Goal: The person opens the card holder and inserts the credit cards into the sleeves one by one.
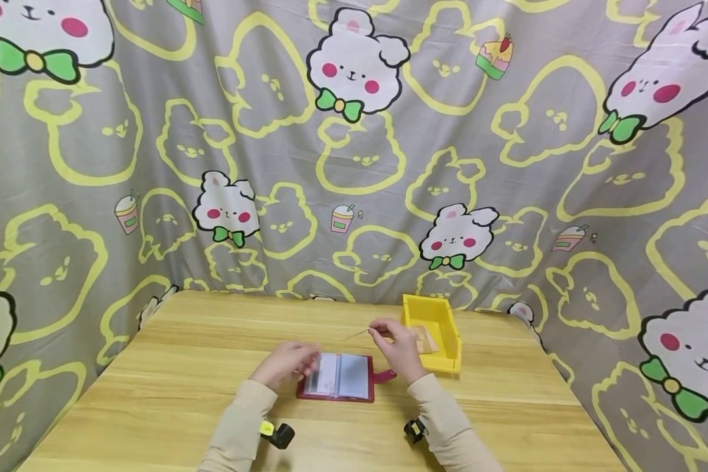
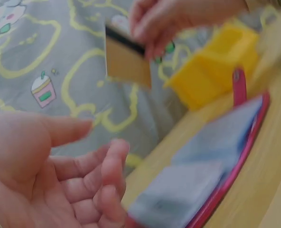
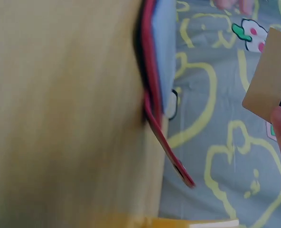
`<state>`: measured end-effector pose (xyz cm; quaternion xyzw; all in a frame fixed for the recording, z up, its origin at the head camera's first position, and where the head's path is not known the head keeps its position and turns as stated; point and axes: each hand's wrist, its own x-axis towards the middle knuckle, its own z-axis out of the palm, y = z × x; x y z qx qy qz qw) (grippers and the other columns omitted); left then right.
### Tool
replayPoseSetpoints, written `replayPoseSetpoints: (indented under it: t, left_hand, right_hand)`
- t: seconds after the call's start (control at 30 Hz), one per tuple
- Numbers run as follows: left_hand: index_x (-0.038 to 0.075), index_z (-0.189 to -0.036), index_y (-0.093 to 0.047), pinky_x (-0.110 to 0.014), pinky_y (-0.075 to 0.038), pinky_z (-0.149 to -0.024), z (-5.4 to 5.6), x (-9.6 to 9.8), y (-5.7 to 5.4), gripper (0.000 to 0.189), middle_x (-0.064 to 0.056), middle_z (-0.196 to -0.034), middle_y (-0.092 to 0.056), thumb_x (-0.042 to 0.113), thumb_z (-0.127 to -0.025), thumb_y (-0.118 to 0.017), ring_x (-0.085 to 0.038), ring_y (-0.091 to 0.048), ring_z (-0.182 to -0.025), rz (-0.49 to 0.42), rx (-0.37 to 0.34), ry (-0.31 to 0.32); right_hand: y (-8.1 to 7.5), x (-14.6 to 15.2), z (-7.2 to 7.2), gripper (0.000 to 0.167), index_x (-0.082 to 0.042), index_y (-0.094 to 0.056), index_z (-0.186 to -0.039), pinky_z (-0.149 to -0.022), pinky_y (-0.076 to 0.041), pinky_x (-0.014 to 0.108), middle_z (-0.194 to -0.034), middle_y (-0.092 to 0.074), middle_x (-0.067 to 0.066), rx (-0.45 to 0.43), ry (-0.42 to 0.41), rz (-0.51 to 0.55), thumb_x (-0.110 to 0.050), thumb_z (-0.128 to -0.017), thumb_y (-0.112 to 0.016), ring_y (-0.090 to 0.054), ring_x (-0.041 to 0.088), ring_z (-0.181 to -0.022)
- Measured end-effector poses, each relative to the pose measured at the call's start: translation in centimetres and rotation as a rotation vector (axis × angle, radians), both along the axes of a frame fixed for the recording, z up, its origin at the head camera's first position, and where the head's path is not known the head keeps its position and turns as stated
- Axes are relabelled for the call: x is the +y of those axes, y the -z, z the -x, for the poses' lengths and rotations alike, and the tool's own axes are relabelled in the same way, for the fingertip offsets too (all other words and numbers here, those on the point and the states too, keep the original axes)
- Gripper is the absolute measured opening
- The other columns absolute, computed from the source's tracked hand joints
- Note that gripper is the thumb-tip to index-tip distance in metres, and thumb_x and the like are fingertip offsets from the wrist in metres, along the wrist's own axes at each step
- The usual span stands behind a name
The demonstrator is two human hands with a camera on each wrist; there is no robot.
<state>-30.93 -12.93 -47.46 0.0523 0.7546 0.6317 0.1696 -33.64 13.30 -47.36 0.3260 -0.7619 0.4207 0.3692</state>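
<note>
A tan card (image 2: 127, 59) with a black stripe is pinched between the thumb and fingers of my right hand (image 1: 398, 346), raised above the table. In the head view it appears nearly edge-on. Below and between the hands lies a red card holder (image 1: 354, 379), spread open, its clear sleeves facing up. A whitish card shows in its left sleeve. My left hand (image 1: 289, 362) hovers by the holder's left side, fingers loosely bent and holding nothing, palm seen in the left wrist view. The holder's strap (image 1: 383, 376) sticks out to the right.
A yellow bin (image 1: 439, 362) stands right of the holder, with several brownish cards (image 1: 427, 339) in its near part. The wooden table (image 1: 212, 328) ends at a patterned grey curtain (image 1: 295, 196). A black wrist camera (image 1: 282, 435) sits beneath the left forearm.
</note>
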Motion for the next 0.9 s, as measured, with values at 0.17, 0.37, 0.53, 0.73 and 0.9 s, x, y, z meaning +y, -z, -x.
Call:
replayPoseSetpoints:
  t: [0.17, 0.37, 0.53, 0.73, 0.9]
  left_hand:
    - [-0.005, -0.107, -0.063, -0.019, -0.043, -0.057, -0.1, 0.8, -0.3, 0.051, 0.004, -0.074, -0.064, 0.045, -0.099, -0.050, -0.004, -0.052, -0.060, -0.197, -0.159, 0.088]
    - [0.000, -0.106, -0.066, -0.018, -0.043, -0.058, -0.3, 1.5, 0.0, 0.045, 0.004, -0.075, -0.066, 0.043, -0.098, -0.053, -0.004, -0.052, -0.062, -0.244, -0.210, 0.102]
    - [0.001, -0.104, -0.067, -0.018, -0.043, -0.059, -0.2, 1.9, 0.4, 0.033, 0.005, -0.074, -0.065, 0.031, -0.099, -0.053, -0.003, -0.051, -0.061, -0.288, -0.213, 0.083]
    - [0.003, -0.099, -0.061, -0.017, -0.041, -0.057, -0.1, 2.0, 0.8, 0.021, 0.006, -0.070, -0.062, 0.023, -0.097, -0.056, -0.001, -0.050, -0.058, -0.289, -0.176, 0.046]
    - [0.003, -0.099, -0.060, -0.018, -0.039, -0.058, 0.2, 1.8, 0.8, 0.018, 0.005, -0.070, -0.059, 0.021, -0.097, -0.057, -0.002, -0.047, -0.058, -0.317, -0.163, 0.025]
  right_hand:
    - [0.6, -1.0, -0.6, 0.013, -0.002, -0.069, -0.091, -0.069, -0.055, 0.016, -0.085, -0.072, 0.009, -0.040, -0.025, -0.030, 0.005, -0.081, -0.072, -0.069, 0.017, -0.073]
    - [0.8, -1.7, -1.1, 0.011, -0.002, -0.070, -0.092, -0.070, -0.055, 0.015, -0.086, -0.073, 0.008, -0.092, -0.041, -0.062, 0.002, -0.082, -0.072, -0.071, 0.015, -0.075]
    - [0.7, -1.9, -1.4, 0.012, -0.004, -0.070, -0.094, -0.069, -0.054, 0.014, -0.088, -0.073, 0.006, -0.105, -0.049, -0.114, -0.002, -0.083, -0.073, -0.070, 0.013, -0.076]
    - [0.6, -1.8, -1.3, 0.015, -0.008, -0.070, -0.094, -0.069, -0.054, 0.015, -0.090, -0.073, 0.004, -0.081, -0.058, -0.162, -0.002, -0.081, -0.075, -0.070, 0.011, -0.078]
    - [0.1, -1.6, -1.0, 0.016, -0.006, -0.069, -0.095, -0.070, -0.056, 0.019, -0.091, -0.073, 0.007, -0.096, -0.079, -0.164, 0.001, -0.081, -0.074, -0.070, 0.015, -0.078]
